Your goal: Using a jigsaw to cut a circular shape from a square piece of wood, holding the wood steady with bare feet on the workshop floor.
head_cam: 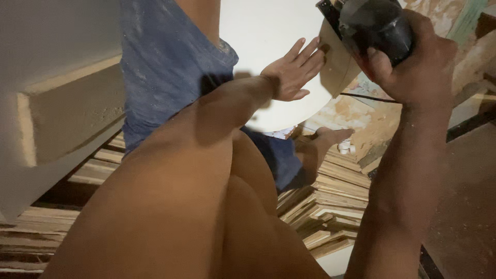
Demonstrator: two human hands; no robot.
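My left hand (292,72) lies flat with fingers spread on a white round board (263,36), close to its right edge. My right hand (413,62) grips a black power tool (377,26) at the top right. The tool's tan sanding disc (336,64) meets the edge of the board just beside my left fingertips. My left forearm crosses the middle of the view and hides the lower part of the board.
Blue dusty shorts (165,62) and a bare leg sit below the board, with a foot (330,137) resting on stacked wooden strips (330,206). A pale wooden panel (57,119) stands at the left. A dark floor (465,206) lies at the right.
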